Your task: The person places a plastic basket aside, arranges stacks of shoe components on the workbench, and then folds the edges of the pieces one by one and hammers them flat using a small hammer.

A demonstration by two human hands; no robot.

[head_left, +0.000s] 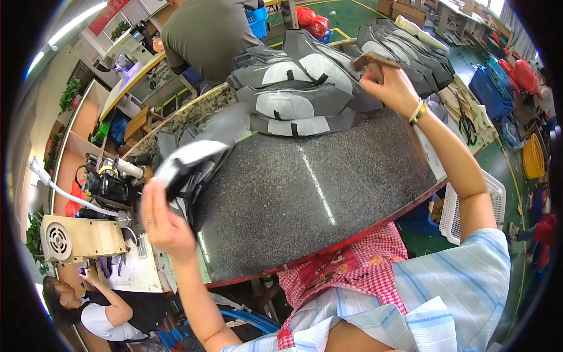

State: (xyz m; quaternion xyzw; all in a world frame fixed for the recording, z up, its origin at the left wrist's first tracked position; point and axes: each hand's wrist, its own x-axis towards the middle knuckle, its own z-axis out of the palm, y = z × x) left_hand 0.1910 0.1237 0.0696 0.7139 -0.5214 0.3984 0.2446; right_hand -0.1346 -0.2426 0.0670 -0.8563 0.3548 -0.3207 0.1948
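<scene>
My left hand [167, 226] is closed on one end of a grey shoe-upper piece [202, 151] with a white patch. The piece hangs above the left side of the dark speckled tabletop [281, 199], its far end smeared by motion. Over the right back of the table, my right hand [390, 88] pinches a brown, worn, brush-like tool [375, 60]; its exact kind is unclear. Beyond the tabletop lie overlapping grey shoe-upper pieces [287, 105] with white patches and small black tabs. Under the left-hand piece, a pile of dark pieces [202, 176] lies along the table's left edge.
Black-handled scissors [467, 129] rest at the right on pale sheets. A white plastic basket [498, 199] stands by the right front edge. To the left is a cream-coloured machine [82, 237], with a seated person [105, 311] beside it. Another person [205, 38] sits beyond the table.
</scene>
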